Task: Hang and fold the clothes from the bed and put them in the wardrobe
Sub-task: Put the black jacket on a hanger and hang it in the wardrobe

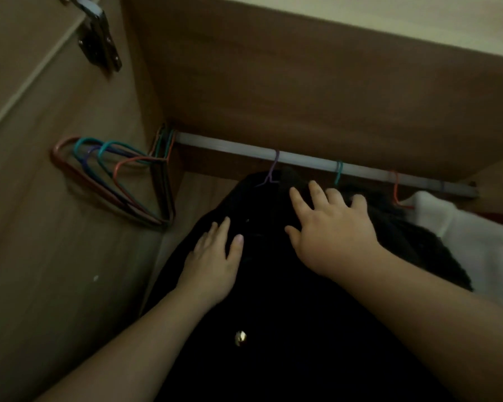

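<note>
1. The rail (pixel 317 162) runs close under the wardrobe's top panel (pixel 302 82), leaving only a narrow gap above it.
2. A bare stretch of rail lies between the bunch of empty hangers (pixel 122 181) crowded at the left end and the purple hook (pixel 273 166).
3. The black garment (pixel 273 285) fills the middle below the rail; both hands (pixel 212 262) (pixel 331 227) lie flat on it.
4. To the right, teal (pixel 338 172) and orange (pixel 395 190) hooks sit near each other, with a white garment (pixel 476 242) packing the space beneath.
5. The left wall (pixel 55 227) is close beside the black garment, with a slim open strip between them.
</note>
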The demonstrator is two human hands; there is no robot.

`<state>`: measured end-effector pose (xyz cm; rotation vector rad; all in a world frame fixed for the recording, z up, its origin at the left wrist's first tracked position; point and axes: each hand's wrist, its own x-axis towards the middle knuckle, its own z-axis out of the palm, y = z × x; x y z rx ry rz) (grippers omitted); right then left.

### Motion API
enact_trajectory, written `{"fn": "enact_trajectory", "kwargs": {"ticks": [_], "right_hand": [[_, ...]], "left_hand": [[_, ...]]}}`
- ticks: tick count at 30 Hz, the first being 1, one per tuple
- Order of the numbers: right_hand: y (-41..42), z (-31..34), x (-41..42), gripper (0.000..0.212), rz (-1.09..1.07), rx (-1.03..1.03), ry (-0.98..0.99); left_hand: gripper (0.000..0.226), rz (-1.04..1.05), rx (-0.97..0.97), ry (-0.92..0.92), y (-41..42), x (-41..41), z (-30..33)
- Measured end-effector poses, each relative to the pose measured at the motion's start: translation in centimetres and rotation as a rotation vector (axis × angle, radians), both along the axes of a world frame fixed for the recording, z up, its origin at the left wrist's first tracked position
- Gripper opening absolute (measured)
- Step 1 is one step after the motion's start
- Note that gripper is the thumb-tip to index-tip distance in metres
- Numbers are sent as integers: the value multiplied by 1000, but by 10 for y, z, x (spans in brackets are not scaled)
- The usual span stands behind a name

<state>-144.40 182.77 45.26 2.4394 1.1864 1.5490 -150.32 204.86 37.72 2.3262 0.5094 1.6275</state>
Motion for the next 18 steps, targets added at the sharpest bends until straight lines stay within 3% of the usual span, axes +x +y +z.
{"fn": "enact_trajectory", "kwargs": {"ticks": [3,11,18], "right_hand": [[-1,-35,4,69,-12,3,-25],[-27,-146,-9,74,204,78,58],[-82,-272,-29,72,426,6,352]], "left_hand": [[65,116,-5,45,-17,-4,-17],[69,76,-43,113,-60,-14,-103],[72,62,-138,279,-142,-64,-187]]}}
